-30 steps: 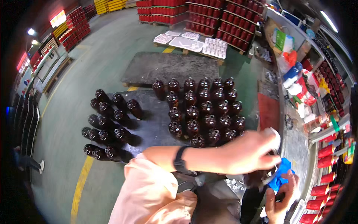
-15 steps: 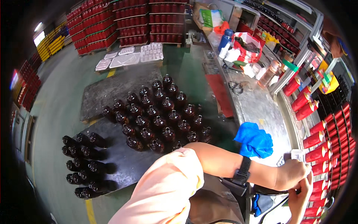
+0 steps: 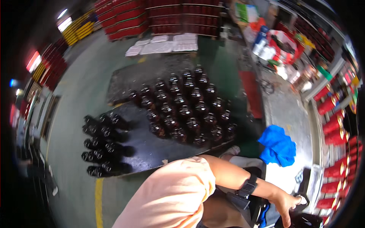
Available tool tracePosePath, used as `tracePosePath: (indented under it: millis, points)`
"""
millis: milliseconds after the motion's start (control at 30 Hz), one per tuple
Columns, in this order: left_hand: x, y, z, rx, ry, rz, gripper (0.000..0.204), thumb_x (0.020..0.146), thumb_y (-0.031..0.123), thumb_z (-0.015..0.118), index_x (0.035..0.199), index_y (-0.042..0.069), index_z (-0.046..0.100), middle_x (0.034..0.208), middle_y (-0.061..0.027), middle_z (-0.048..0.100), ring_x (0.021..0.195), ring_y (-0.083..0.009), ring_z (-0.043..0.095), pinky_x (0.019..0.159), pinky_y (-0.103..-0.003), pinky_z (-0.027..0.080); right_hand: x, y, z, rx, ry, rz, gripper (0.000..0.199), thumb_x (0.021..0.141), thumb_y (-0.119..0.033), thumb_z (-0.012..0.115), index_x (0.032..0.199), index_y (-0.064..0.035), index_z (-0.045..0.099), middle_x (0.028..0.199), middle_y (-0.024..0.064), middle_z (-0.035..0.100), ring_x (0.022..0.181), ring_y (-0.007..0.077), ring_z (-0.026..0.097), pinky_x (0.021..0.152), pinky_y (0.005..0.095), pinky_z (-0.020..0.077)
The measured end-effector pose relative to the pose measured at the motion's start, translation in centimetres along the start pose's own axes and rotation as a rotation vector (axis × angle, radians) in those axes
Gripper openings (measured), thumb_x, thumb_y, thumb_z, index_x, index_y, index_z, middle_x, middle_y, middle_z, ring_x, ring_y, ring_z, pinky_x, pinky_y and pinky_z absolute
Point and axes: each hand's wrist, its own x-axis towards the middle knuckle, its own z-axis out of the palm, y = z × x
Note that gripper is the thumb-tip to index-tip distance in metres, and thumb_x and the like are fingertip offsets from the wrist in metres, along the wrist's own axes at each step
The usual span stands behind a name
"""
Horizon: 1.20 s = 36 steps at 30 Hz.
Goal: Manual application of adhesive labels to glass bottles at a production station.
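Beside spread fingers of the left hand (image 3: 283,201), a dark glossy object (image 3: 306,220) is seen; handling seems underway, steady support seems needed; grasp cannot be told.

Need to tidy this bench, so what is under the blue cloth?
The blue cloth lies crumpled on the grey bench, whose surface shows to its right. Directly beneath is covered; whether anything else lies there cannot be seen.
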Motion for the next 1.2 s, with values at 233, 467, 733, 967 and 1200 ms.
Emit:
tracePosePath:
  millis: [233,467,733,967,1200]
  points:
    - [0.0,2.5,1.9,-0.804,-0.038,0.046,0.07,0.066,0.017,0.086,0.12,-0.004,0.047,0.104,-0.013,0.063,0.094,-0.0166,0.061,0.084,-0.033,0.052,-10.9,-5.7,-10.5,-0.303,0.401,0.662,0.039,0.097,-0.016,0.056,0.13,0.0047,0.055,0.137,0.016,0.048,0.133,0.0232,0.044,0.107,0.0368,0.0412]
    - [4.7,0.6,6.0,-0.08,-0.185,0.064,0.105,0.062,0.034,0.093,0.142,-0.004,0.036,0.132,-0.0241,0.051,0.123,-0.0345,0.051,0.104,-0.039,0.04,-15.2,-6.3,-13.2,-0.039,0.654,0.873,0.017,0.087,-0.012,0.063,0.08,0.0037,0.065,0.083,-0.0006,0.055,0.072,0.0054,0.045,0.066,0.0222,0.0349]
    - [3.9,-1.7,5.9,-0.275,-0.326,-0.007,0.096,0.071,0.016,0.081,0.15,0.003,0.028,0.149,-0.015,0.039,0.137,-0.0302,0.041,0.115,-0.041,0.029,-25.2,-14.1,-20.5,-0.901,0.594,0.873,0.025,0.081,-0.001,0.064,0.062,0.0025,0.048,0.078,0.0067,0.054,0.072,0.0115,0.049,0.064,0.0252,0.0367]
    - [3.9,-5.9,1.1,-0.401,-0.064,-0.094,0.075,0.085,0.026,0.071,0.145,-0.002,0.036,0.139,-0.0178,0.05,0.123,-0.0259,0.054,0.11,-0.039,0.038,-40.5,-15.2,-22.7,-1.346,0.268,1.246,0.019,0.076,-0.011,0.064,0.065,0.0018,0.056,0.077,0.0122,0.058,0.067,0.033,0.06,0.059,0.0407,0.0471]
    - [4.8,-7.4,-0.2,-0.359,0.022,-0.128,0.059,0.093,0.02,0.061,0.143,-0.003,0.039,0.136,-0.0189,0.053,0.119,-0.0247,0.059,0.107,-0.039,0.043,-58.3,-10.9,-16.4,-1.292,-0.075,1.526,0.017,0.074,-0.015,0.065,0.065,0.0003,0.065,0.086,0.0137,0.062,0.073,0.0366,0.065,0.068,0.046,0.0539]
